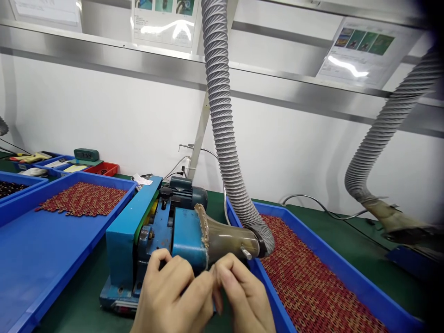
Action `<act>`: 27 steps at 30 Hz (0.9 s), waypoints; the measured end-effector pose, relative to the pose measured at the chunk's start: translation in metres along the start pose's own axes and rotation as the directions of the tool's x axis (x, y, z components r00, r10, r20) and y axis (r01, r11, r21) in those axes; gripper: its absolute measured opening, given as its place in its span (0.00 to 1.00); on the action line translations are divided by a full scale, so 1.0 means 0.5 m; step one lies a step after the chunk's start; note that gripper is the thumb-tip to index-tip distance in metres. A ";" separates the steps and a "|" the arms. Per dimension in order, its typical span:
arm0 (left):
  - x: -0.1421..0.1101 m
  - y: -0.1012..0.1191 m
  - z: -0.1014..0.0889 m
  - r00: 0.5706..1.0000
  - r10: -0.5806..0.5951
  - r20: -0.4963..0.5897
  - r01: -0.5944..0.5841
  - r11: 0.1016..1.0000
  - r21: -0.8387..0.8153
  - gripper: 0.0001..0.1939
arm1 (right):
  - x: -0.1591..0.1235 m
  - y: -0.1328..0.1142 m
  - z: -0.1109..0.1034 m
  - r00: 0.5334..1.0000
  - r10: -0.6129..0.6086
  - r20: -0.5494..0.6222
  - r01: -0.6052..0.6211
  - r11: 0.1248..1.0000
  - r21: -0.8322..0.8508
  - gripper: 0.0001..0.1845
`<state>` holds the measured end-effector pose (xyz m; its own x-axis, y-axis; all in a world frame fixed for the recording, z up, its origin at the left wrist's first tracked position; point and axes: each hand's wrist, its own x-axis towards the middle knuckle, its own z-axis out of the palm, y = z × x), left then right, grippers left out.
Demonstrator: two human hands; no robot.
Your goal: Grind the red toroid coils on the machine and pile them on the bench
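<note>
My left hand (175,291) and my right hand (242,293) meet fingertip to fingertip at the bottom middle, both with fingers curled in a pinch. What they hold, if anything, is hidden behind the fingers. Just beyond them stands a blue bench machine that looks like a belt sander (121,245), with a dark motor (189,196) at its back. A brownish extraction nozzle (231,240) is fixed to the machine's right side and joins a ribbed grey hose (222,106). My left hand overlaps the machine's front in view; touching cannot be made out.
To the right, a blue tray (314,233) holds many small red-and-tan ring-like parts (305,273). A second blue tray (38,259) at left has similar parts (86,199) at its far end. Behind it are small bins and a clock (86,154). Another hose (381,134) hangs right.
</note>
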<state>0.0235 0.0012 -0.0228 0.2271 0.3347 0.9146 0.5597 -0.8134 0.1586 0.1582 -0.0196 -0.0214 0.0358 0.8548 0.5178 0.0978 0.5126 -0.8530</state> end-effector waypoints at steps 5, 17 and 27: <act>0.015 -0.003 -0.013 0.994 -0.112 0.003 0.111 0.977 -0.180 0.11 | 0.009 -0.001 -0.011 0.952 -0.280 -0.125 0.285 0.958 0.017 0.06; -0.004 0.002 0.002 0.999 0.004 -0.039 -0.004 1.000 0.009 0.08 | 0.006 0.004 -0.004 0.991 0.078 0.111 -0.099 0.974 0.203 0.20; 0.026 -0.005 -0.020 0.977 -0.161 0.140 0.199 0.922 -0.332 0.11 | 0.022 0.005 -0.019 0.811 -0.578 0.093 0.582 0.780 -0.231 0.21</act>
<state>0.0170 0.0027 -0.0074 0.2435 0.5242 0.8160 0.2964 -0.8413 0.4520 0.1684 -0.0094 -0.0173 -0.1202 0.4041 0.9068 0.3264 0.8787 -0.3483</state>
